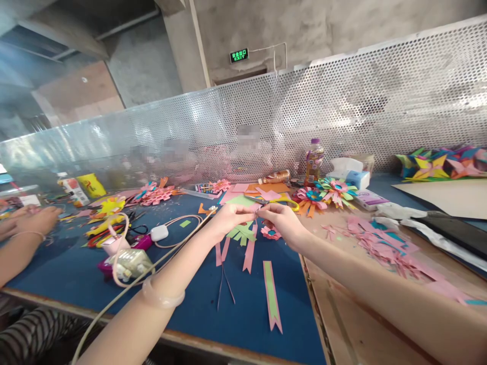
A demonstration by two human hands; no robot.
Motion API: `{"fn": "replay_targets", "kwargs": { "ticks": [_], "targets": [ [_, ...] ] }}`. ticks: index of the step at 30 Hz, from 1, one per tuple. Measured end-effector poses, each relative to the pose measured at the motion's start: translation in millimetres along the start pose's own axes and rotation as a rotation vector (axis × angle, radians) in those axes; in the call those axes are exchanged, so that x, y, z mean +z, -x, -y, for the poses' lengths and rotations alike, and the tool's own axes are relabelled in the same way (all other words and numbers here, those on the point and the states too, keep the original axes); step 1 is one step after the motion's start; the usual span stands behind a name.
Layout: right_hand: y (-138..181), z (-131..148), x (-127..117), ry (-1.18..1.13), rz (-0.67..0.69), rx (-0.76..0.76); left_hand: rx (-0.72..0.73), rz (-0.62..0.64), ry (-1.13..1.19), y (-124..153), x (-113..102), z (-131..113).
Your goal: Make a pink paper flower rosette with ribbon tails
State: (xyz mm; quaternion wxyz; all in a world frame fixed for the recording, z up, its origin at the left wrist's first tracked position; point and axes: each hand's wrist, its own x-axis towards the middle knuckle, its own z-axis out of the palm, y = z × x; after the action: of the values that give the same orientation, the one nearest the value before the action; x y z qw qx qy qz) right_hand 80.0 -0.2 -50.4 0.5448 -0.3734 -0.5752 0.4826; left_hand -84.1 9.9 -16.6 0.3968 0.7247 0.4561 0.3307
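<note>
My left hand (233, 219) and my right hand (282, 221) meet over the table, fingertips pinched close together. Between them is something small and pinkish, too small to make out. Just below the fingers lie a fringed light-green paper piece (243, 233) and a pink paper strip (249, 256) with a notched end. A small pink paper flower (271, 233) is partly behind my right hand. Yellow-handled scissors (289, 203) lie beyond the fingers. Nearer me is a pink strip with a green centre (271, 296), beside two thin dark strands (224, 284).
Paper flowers (337, 190), a drink bottle (314, 159) and tissues (355, 177) stand along the perforated metal screen (243, 121). Cables and a white charger (159, 232) lie left, near another person's hands (38, 220). Pink scraps (384, 243) cover the brown board right.
</note>
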Motion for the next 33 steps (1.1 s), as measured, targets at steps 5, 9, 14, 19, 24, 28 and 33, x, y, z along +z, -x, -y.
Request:
{"fn": "replay_targets", "kwargs": {
  "ticks": [5,9,14,19,24,28,33],
  "targets": [
    [-2.6,-5.2,-1.7,-0.021,0.026,-0.001,-0.008,-0.003,-0.014,1.2,1.0,-3.7],
    [-1.9,-4.2,-1.5,-0.027,0.024,-0.001,-0.020,-0.012,-0.018,1.4,1.0,-5.1],
    [1.5,1.6,0.0,-0.020,0.007,0.007,-0.005,-0.008,-0.033,1.2,1.1,-4.2],
    [1.6,2.9,0.4,0.008,-0.012,0.018,-0.015,-0.014,-0.036,0.5,1.4,-4.0],
    [1.5,2.0,0.8,0.033,-0.014,0.017,-0.015,-0.016,-0.012,0.4,1.2,-3.8],
    [0.8,1.4,0.1,0.072,-0.014,0.008,-0.024,-0.014,-0.003,0.6,2.1,-4.7],
    [-0.2,-0.4,-1.9,0.176,-0.022,0.000,-0.050,-0.014,0.024,0.7,3.5,-4.1]
  ]
}}
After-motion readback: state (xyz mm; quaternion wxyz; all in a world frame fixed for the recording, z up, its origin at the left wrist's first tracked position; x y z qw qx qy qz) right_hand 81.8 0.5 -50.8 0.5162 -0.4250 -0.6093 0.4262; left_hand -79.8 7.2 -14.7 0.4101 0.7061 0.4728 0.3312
